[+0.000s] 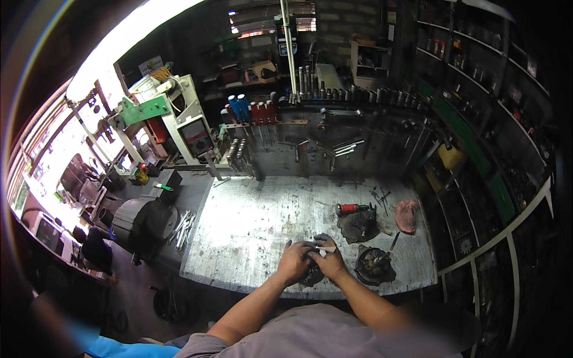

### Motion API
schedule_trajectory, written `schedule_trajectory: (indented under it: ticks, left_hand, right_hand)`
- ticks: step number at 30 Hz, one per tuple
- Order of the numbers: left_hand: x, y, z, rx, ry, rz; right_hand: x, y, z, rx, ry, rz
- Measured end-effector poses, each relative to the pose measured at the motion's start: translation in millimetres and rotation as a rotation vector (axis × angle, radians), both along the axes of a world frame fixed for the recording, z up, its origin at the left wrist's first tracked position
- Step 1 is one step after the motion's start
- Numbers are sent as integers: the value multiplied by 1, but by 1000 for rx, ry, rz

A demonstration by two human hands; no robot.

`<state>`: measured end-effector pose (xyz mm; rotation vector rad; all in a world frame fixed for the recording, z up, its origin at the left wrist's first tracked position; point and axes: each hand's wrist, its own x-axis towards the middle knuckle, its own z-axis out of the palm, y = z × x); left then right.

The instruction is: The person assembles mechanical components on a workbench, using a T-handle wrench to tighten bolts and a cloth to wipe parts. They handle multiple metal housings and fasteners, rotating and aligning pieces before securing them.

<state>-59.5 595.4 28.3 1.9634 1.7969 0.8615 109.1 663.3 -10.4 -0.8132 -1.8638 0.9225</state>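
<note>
I had both hands at the near edge of the metal surface. My left hand was curled, its grip closed against the small dark part that lay between my hands at that edge. My right hand was closed too, fingers pinched on a thin pale strip that poked out just past my knuckles. How firmly either grip held, I could not tell.

The dark part sat so close to the surface's rim that a slip of my left grip could, I judged, send it off the edge to the floor. The strip looked thin enough to bend or snap under a hard pinch.

Just right of the part stood a round dark housing. Beyond it lay another dark assembly, with a red-handled tool at its far side and a pinkish rag further right. Left of the part, off the surface, loose wrenches lay in a pile.

Farthest from the part, screwdrivers with blue handles and red handles hung on the back wall. High above them to the left was a pale rectangular sign, and a dark upright label was fixed above the rack.
</note>
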Motion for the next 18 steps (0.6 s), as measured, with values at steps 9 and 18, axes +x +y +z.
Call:
schedule_trajectory:
  ticks: [9, 18]
  left_hand:
    - [4, -1, 3, -41, -23, 32]
    - [7, -10, -1, 40, 56, 9]
  right_hand:
    - [2, 0, 8, -49, -31, -51]
    - [12, -6, 0, -39, -45, 46]
